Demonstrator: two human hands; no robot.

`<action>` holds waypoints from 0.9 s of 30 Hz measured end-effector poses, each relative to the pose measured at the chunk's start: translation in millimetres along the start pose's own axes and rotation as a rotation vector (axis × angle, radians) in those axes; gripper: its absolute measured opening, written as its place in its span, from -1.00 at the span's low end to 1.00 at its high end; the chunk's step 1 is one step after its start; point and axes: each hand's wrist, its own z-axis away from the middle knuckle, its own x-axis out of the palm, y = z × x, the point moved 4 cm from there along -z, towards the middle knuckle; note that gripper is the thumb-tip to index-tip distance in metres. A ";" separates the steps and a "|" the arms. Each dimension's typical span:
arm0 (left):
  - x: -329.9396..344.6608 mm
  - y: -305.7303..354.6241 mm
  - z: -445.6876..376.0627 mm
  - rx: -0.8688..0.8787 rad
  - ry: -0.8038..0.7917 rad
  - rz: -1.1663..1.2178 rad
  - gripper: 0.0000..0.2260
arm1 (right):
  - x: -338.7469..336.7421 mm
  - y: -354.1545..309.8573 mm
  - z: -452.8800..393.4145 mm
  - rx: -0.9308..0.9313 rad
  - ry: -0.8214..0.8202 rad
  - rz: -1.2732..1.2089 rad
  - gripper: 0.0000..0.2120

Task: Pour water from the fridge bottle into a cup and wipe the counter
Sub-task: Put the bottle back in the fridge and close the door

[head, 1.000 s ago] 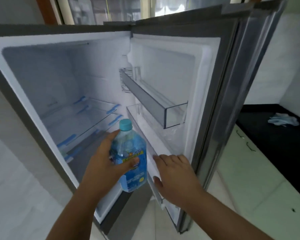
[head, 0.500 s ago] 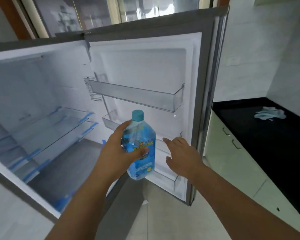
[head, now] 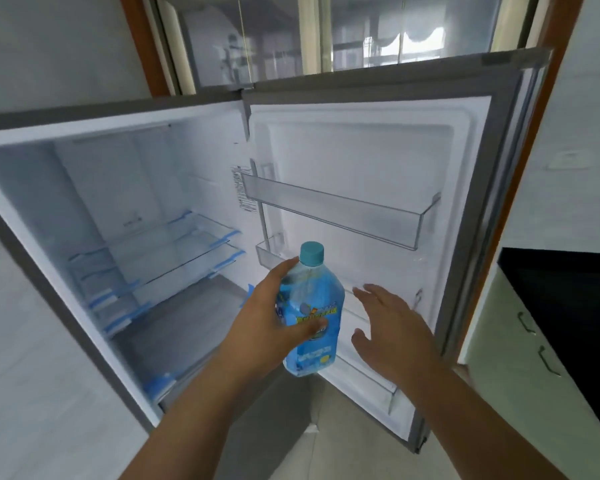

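- The left hand (head: 274, 317) is wrapped around the blue water bottle (head: 309, 313) at the centre of the frame, thumb across the label and fingers behind the bottle's shoulder; the bottle stands almost upright, its teal cap (head: 311, 254) on.
- The right hand (head: 392, 327) is just to the right of the bottle, not touching it, flat and spread with the palm turned toward the inside of the fridge door (head: 371, 157); it grips nothing, and whether the fingertips touch the door cannot be told.
- The bottle is held in the air in front of the gap between the fridge compartment (head: 94, 202) and the open door, above the floor.
- The door fills the centre right, swung wide; a clear upper door rack (head: 340, 209) crosses it above the hands, and lower racks sit behind the bottle and the right hand.
- In the left half, the compartment shows glass shelves (head: 174, 251) with blue tape at the edges.
- A black counter (head: 568, 289) over pale cabinet doors with dark handles (head: 548, 362) lies at the right edge, beyond the door's edge.
- A window (head: 326, 36) in a wooden frame runs along the top, above the fridge.
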 end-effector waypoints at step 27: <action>-141.5 -259.0 -66.8 -0.259 0.070 -0.638 -0.20 | 229.0 -180.1 -164.4 0.443 -0.545 -1.340 -0.74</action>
